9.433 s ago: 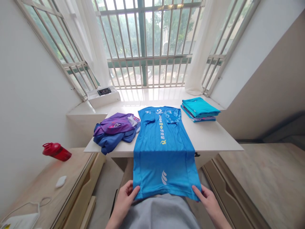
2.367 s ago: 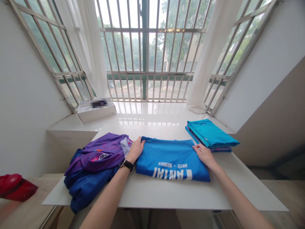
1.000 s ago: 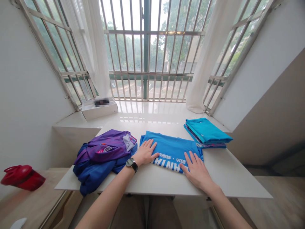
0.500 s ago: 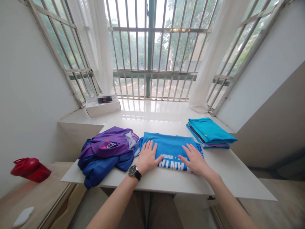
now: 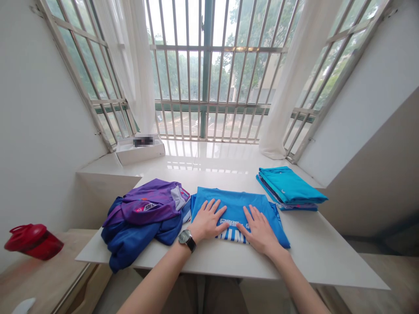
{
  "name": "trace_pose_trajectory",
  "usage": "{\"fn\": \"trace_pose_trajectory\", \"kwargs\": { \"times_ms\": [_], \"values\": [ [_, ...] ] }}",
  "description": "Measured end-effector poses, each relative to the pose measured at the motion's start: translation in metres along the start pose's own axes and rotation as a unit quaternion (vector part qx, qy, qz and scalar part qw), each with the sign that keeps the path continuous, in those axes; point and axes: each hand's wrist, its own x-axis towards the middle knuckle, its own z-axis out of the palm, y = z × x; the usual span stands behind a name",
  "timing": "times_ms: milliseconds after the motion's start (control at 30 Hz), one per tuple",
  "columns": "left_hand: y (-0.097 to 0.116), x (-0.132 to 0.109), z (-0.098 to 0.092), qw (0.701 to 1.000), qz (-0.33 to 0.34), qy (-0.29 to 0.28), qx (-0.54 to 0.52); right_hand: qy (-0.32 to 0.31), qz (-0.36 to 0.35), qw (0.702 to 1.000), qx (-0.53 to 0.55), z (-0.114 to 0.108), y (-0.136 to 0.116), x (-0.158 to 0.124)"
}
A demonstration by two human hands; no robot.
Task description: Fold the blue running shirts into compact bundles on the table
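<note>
A bright blue jersey [image 5: 232, 198] with white lettering lies folded flat on the white table [image 5: 314, 257]. My left hand [image 5: 209, 220] rests on its left part, fingers spread, with a black-strapped watch on the wrist. On the right part of the jersey lies my right hand [image 5: 259, 229], its fingers also stretched out. Both palms cover some of the lettering. Close to my left hand is a rumpled heap with a purple shirt [image 5: 147, 200] on top of a dark blue garment [image 5: 134, 240]. Several folded clothes [image 5: 291, 185], turquoise on top, are stacked at the right.
A white box [image 5: 140, 151] sits by the barred window at the back left. White curtains [image 5: 276, 109] hang at both sides. Lower left, a red bottle [image 5: 34, 241] lies on a wooden surface [image 5: 55, 272], with a white object partly in view.
My hands have come closer together across the jersey, the right one shifting left. More of the jersey's right edge now shows. The view has tilted slightly up.
</note>
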Motion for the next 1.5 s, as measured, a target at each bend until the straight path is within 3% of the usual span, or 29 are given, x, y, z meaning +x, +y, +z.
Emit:
{"fn": "trace_pose_trajectory", "kwargs": {
  "times_ms": [167, 333, 533, 633, 733, 867, 967, 1133, 1300, 1400, 1500],
  "values": [
    [-0.001, -0.003, 0.001, 1.000, -0.001, 0.009, -0.005, 0.056, 0.058, 0.997, -0.010, 0.006, 0.031, 0.005],
    [-0.007, 0.006, 0.002, 1.000, 0.002, -0.002, -0.007, 0.026, 0.081, 0.996, -0.020, 0.019, 0.046, 0.009],
    [-0.016, 0.028, 0.000, 1.000, 0.012, -0.017, -0.006, 0.015, 0.106, 0.994, -0.025, 0.018, 0.050, 0.031],
    [-0.018, 0.034, 0.002, 1.000, 0.016, -0.014, -0.008, 0.072, 0.068, 0.995, 0.024, 0.008, 0.034, 0.046],
    [-0.019, 0.034, 0.004, 1.000, 0.021, -0.001, -0.010, 0.147, -0.023, 0.975, 0.166, -0.010, -0.004, 0.069],
    [-0.019, 0.030, 0.006, 0.999, 0.027, 0.009, -0.020, 0.151, -0.074, 0.884, 0.436, -0.029, -0.065, 0.111],
    [-0.017, 0.025, 0.006, 0.999, 0.031, 0.010, -0.029, 0.148, -0.064, 0.846, 0.508, -0.022, -0.093, 0.138],
    [-0.017, 0.024, -0.001, 0.999, 0.031, 0.012, -0.035, 0.130, -0.027, 0.801, 0.584, 0.010, -0.097, 0.155],
    [-0.036, 0.039, -0.032, 0.998, 0.018, -0.015, -0.054, 0.120, -0.026, 0.777, 0.618, 0.023, -0.089, 0.156],
    [-0.056, 0.053, -0.050, 0.997, -0.071, -0.007, 0.003, 0.118, -0.035, 0.775, 0.620, 0.023, -0.090, 0.156],
    [-0.076, 0.064, -0.050, 0.980, -0.182, 0.027, 0.073, 0.116, -0.044, 0.779, 0.615, 0.023, -0.092, 0.155]
  ]
}}
